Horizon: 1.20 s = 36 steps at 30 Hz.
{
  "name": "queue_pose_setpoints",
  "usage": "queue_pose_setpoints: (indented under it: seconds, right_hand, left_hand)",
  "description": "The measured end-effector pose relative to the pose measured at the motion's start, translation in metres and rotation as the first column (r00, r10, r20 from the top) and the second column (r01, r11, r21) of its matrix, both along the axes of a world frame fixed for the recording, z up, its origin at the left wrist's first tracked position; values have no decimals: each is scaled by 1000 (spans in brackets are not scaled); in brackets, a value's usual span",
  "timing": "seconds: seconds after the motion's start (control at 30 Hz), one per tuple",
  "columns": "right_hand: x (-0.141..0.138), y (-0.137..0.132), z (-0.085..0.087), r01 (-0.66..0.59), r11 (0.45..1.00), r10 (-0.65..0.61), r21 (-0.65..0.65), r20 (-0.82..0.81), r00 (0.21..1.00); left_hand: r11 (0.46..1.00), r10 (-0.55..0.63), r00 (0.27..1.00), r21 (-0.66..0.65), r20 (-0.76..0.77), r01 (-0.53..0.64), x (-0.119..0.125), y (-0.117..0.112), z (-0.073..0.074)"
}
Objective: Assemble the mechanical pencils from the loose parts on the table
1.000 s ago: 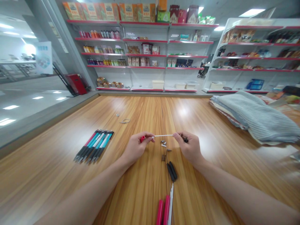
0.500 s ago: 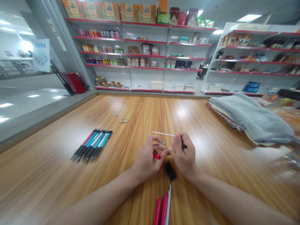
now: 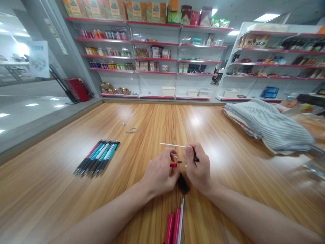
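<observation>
My left hand (image 3: 158, 173) has curled fingers around a short red pen barrel (image 3: 173, 165), whose end pokes out between them. My right hand (image 3: 199, 167) is closed on a thin white pen refill (image 3: 172, 145) that points left, and a black pen part (image 3: 196, 158) shows among its fingers. Between the hands is a small metallic pen tip (image 3: 179, 161); whether a finger touches it is unclear. Black pen grips (image 3: 183, 184) lie on the table just below. Closer to me are red barrels (image 3: 176, 225) beside pale refills (image 3: 181, 220).
Several assembled pens (image 3: 98, 158) lie in a row at the left of the wooden table (image 3: 142, 217). Behind them are a looped thin cord (image 3: 132, 130) and a tiny metal piece (image 3: 124, 123). Folded cloths (image 3: 269, 125) are stacked right. Stocked shelves (image 3: 154, 73) stand beyond.
My left hand has turned, with its fingers drawn in and the red barrel showing nearer the fingertips. The white bit at its fingertips no longer shows there. The right hand keeps its hold.
</observation>
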State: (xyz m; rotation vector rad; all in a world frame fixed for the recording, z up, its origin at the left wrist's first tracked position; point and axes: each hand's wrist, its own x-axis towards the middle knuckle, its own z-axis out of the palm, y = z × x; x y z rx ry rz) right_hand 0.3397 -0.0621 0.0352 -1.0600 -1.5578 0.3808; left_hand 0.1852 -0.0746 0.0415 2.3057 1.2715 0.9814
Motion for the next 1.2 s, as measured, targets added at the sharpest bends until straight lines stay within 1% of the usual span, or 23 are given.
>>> queue_pose_setpoints:
  seconds: [0.03,0.07,0.17,0.23,0.3,0.37,0.47,0.53,0.67,0.77,0.97,1.1,1.2]
  right_hand:
    - [0,0,0,-2,1000,2,1,-4,1000]
    - [0,-1,0,-5,1000,5,7,-8,1000]
    - [0,-3,2,1,999,0,45,-18,1000]
    - [-1,-5,4,15,997,-14,69,-16,1000]
    - [-1,-6,4,24,997,-23,80,-7,1000]
    - [-1,-6,3,20,996,-21,84,2,1000]
    - [0,-5,2,12,996,-12,90,-1,1000]
    - [1,-3,1,19,995,-18,100,-13,1000]
    - [1,-2,4,37,992,-37,121,-2,999]
    - [2,-3,6,34,990,-39,138,33,999]
    - [1,-8,7,21,983,-38,181,87,995]
    - [4,-2,4,-3,988,-6,157,55,998]
    - [16,12,0,64,988,-71,142,46,996]
  left_hand:
    - [1000,1,1000,2,-26,-1,0,0,3]
    - [1000,-23,999,7,-43,23,0,-1,5]
    - [987,-156,986,37,-62,159,2,-3,10]
    - [975,-215,974,45,-75,219,4,-4,9]
    - [970,-234,969,41,-76,238,6,-4,7]
    - [969,-243,969,36,-40,244,8,-3,4]
    - [969,-247,968,35,37,246,8,-2,1]
    - [970,-240,969,38,62,238,8,-1,1]
    - [969,-246,967,35,71,244,8,-1,2]
    - [965,-262,961,2,90,263,9,-3,5]
    - [967,-243,964,-53,110,250,12,-8,11]
    - [979,-189,975,-52,114,195,3,0,11]
    - [995,-99,987,-14,127,101,-12,15,10]
